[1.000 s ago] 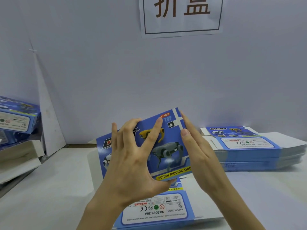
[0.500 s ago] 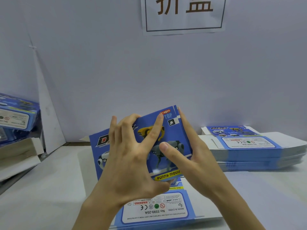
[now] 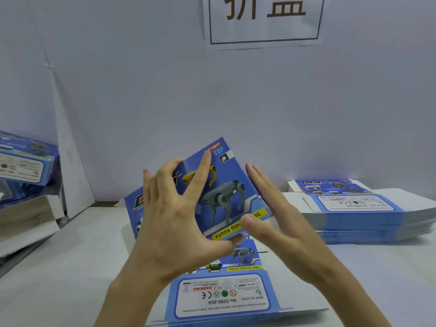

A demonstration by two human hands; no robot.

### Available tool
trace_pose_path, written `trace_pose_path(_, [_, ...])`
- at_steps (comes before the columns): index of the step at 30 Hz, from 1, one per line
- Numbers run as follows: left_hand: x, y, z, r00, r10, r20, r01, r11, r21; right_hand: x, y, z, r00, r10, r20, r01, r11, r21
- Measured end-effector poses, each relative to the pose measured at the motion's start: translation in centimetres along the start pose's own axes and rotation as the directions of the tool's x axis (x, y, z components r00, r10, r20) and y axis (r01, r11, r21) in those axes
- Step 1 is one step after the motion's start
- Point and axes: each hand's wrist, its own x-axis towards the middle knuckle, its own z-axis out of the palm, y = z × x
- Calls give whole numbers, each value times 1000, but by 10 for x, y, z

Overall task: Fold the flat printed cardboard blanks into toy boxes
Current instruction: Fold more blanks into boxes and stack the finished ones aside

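We log one blue box (image 3: 226, 192), printed with robot dogs, held tilted above the middle of the white tabletop (image 3: 70, 267). Our left hand (image 3: 174, 223) grips it, fingers spread over the printed face and thumb under the near edge. Our right hand (image 3: 280, 220) is open and flat, fingers together along the box's right side, thumb at the near right corner. Beneath the hands, one flat blank (image 3: 226, 296) lies on the near tabletop, its warning label facing up. At far right, a stack of blanks (image 3: 358, 213) rests on the tabletop. At far left, folded boxes (image 3: 23, 161) sit piled at the frame edge. On the far wall, a paper sign (image 3: 264, 20) hangs.
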Motion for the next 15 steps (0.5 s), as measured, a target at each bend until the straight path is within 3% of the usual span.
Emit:
trace_pose_path(7, [2, 0, -6, 1000, 17, -24, -17, 999, 30, 1, 4, 14, 996, -80, -39, 73, 986, -152])
trace_pose_path(10, [3, -4, -7, 999, 37, -5, -37, 999, 20, 0, 4, 13, 998, -52, 22, 56, 978, -199])
trace_pose_path(13, [1, -8, -8, 987, 135, 89, -136, 991, -5, 1, -1, 11, 998, 34, 44, -39, 991, 130])
trace_pose_path(15, [0, -8, -5, 964, 233, 130, -236, 972, 8, 4, 2, 6, 991, 129, -46, -114, 963, 246])
